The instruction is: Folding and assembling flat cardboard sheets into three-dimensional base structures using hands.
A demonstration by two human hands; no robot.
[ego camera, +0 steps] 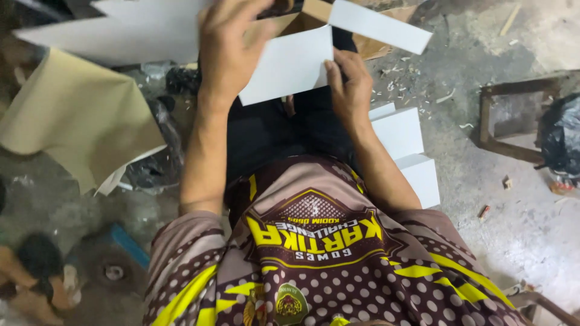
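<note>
**White card held in both hands over lap**

Floor (519, 199): rough grey concrete, littered with scraps. A tan sheet (78, 115) lies at the person's left, well apart from the hands. Large white sheets (121, 33) lie beyond it at the top. A stack of white panels (408, 154) sits just beside the right forearm. A metal frame (513, 115) stands further right.

Card (290, 65): white, plain, flat, rectangular, slightly tilted. Its long axis runs across the body, left to right. It lies between the two hands, above the lap. A second white strip (380, 25) projects beyond it, attached to a brown box piece (314, 12).

Left hand (226, 51): fingers clenched over the card's left edge, grasping it. It sits higher.

Right hand (349, 84): fingers pinch the card's right lower corner. Both hands touch the card; neither is nearer.
</note>
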